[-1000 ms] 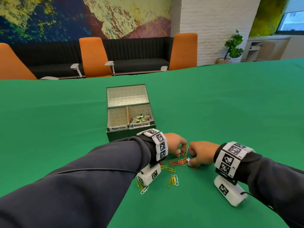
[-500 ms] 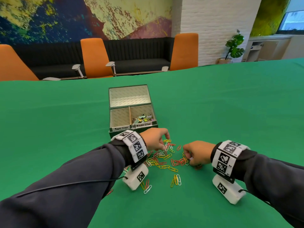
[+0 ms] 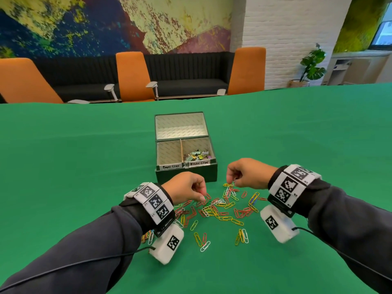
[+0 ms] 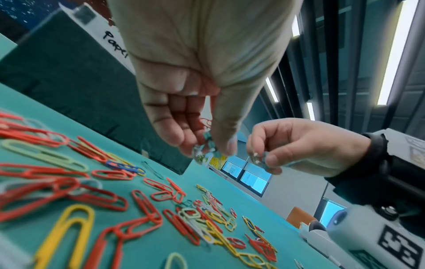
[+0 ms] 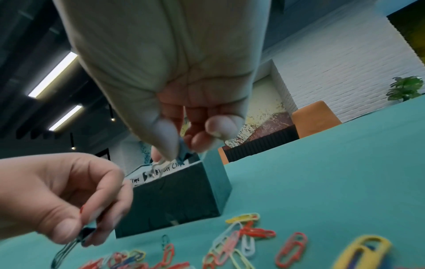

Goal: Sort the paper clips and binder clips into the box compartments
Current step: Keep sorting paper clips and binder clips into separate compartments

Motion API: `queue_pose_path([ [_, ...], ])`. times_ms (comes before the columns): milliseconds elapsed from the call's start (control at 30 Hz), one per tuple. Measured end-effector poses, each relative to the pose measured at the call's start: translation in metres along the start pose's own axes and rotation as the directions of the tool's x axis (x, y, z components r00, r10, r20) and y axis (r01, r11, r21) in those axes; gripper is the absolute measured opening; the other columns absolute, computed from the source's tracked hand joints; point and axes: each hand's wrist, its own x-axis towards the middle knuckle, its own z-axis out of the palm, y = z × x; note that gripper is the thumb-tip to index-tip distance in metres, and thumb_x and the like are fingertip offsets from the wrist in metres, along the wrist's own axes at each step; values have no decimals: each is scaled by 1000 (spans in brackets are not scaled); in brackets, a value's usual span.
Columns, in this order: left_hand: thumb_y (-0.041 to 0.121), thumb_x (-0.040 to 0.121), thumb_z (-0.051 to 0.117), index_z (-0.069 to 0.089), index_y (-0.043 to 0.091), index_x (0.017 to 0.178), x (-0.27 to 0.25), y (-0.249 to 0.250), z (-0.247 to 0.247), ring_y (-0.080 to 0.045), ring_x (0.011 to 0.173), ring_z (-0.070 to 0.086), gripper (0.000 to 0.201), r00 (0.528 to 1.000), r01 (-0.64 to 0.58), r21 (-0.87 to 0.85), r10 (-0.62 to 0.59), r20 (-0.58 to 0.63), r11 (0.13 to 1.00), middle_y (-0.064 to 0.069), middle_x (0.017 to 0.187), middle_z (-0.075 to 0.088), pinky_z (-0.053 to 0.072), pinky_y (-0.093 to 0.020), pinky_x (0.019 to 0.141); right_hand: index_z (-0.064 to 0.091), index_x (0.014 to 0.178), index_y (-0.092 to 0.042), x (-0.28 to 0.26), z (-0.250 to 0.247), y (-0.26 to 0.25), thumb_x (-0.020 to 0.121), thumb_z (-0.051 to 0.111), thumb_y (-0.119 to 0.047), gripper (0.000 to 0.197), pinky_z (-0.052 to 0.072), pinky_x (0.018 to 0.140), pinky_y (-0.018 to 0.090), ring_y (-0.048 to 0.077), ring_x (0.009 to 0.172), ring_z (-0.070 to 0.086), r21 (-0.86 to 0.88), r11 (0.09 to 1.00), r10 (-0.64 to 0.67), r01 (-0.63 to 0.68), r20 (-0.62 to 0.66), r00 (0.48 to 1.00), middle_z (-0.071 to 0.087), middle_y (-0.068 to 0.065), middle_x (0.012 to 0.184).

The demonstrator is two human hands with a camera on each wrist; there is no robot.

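Note:
Several coloured paper clips (image 3: 218, 211) lie scattered on the green table in front of the dark box (image 3: 186, 177). Its near right compartment, labelled "Binder Clips", holds a heap of binder clips (image 3: 196, 155); the near left one, labelled "Paper Clips" (image 3: 168, 153), shows only its floor. My left hand (image 3: 202, 197) hovers over the pile's left side and pinches a small green binder clip (image 4: 208, 145), with a red paper clip (image 4: 205, 123) tucked behind its fingers. My right hand (image 3: 231, 183) is raised near the box's front right and pinches a small binder clip (image 5: 164, 162).
The box's far compartment (image 3: 180, 126) is bare inside. Green cloth (image 3: 297, 134) stretches wide on both sides of the box. Orange chairs (image 3: 133, 77) and a dark sofa stand beyond the table's far edge. A potted plant (image 3: 311, 64) is at the back right.
Both hands have come apart and risen off the paper clip pile, each with a small clip pinched. The right hand has moved forward toward the box front.

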Motion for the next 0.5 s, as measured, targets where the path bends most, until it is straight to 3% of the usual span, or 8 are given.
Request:
queue_pose_path([
  [67, 10, 77, 72, 54, 29, 68, -4, -4, -1, 4, 57, 49, 28, 1000, 3, -23, -3, -16, 1000, 13, 66, 56, 39, -4, 57, 63, 87, -19, 6, 0, -5, 80, 57, 2, 23, 41, 64, 15, 4, 65, 50, 32, 999, -3, 4, -9, 1000, 53, -14, 70],
  [200, 7, 77, 71, 54, 26, 82, -12, -11, -1, 5, 56, 48, 26, 999, 5, -61, -8, -47, 998, 13, 72, 57, 39, -4, 57, 56, 77, -28, 13, 9, -12, 80, 57, 2, 30, 47, 70, 25, 12, 70, 52, 74, 997, 2, -2, 8, 1000, 55, -7, 74],
  [333, 6, 76, 73, 53, 24, 69, -19, -14, -2, -3, 59, 55, 27, 993, 18, -122, -32, -110, 992, 9, 67, 58, 48, -14, 61, 55, 78, -23, 17, 20, -20, 80, 55, 5, 28, 47, 55, 18, 7, 56, 54, 121, 993, 0, -7, 56, 998, 55, -6, 69],
  [433, 0, 73, 73, 54, 17, 66, -20, -15, 0, -8, 54, 60, 27, 985, 22, -283, -70, -160, 959, 3, 60, 60, 54, -21, 60, 55, 76, -21, 18, 25, -26, 82, 51, 5, 27, 47, 50, 15, -5, 41, 54, 165, 986, -20, 2, 112, 993, 59, -5, 64],
  [500, -1, 73, 73, 55, 16, 66, -20, -16, 3, -9, 50, 59, 25, 978, 14, -350, -86, -191, 937, 0, 57, 60, 54, -25, 59, 55, 72, -23, 19, 28, -30, 83, 49, 4, 29, 45, 49, 13, -5, 40, 53, 174, 985, -26, 2, 136, 990, 59, -5, 61],
])
